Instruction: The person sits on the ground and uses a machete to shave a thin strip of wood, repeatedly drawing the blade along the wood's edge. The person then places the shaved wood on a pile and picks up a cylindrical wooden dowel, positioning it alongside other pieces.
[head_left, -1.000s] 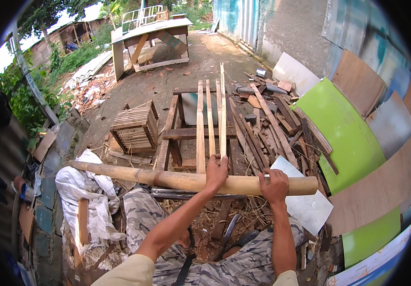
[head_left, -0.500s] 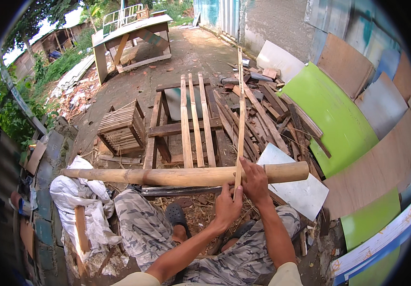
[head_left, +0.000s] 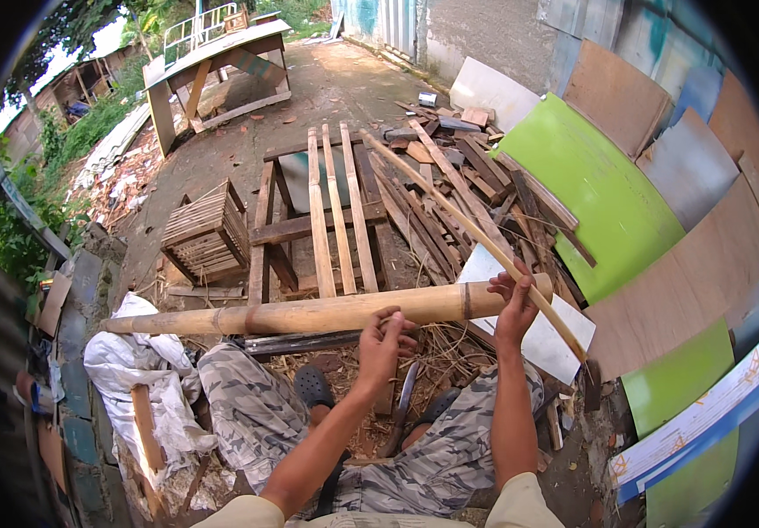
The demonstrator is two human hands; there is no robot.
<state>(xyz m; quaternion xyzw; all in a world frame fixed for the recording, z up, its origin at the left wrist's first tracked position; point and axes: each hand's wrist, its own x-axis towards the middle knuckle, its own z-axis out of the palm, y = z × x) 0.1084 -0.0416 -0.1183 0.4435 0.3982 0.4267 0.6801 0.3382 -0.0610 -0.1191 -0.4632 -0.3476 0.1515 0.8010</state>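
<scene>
A long bamboo strip (head_left: 450,204) slants from the slatted frame down to the right. My right hand (head_left: 512,308) has its fingers around the strip near its lower end, in front of the thick bamboo pole's right end. The bamboo pole (head_left: 353,308) lies crosswise before my knees. My left hand (head_left: 386,345) is just below the pole's middle, fingers loosely bent and apart, with nothing in it. Between my feet, a knife (head_left: 408,387) stands with its blade up and its handle low among shavings.
Beyond the pole stands a wooden frame (head_left: 267,231) with three bamboo slats (head_left: 337,207). A slatted crate (head_left: 208,231) sits left of it. Scrap wood (head_left: 476,167) is heaped to the right, beside green panels (head_left: 595,194). A white sack (head_left: 137,370) lies at my left; a table (head_left: 221,48) stands far back.
The bamboo strip has swung from nearly upright to a slant, its lower end now out to the right. My left hand has let go and moved left; my right hand has shifted right with the strip.
</scene>
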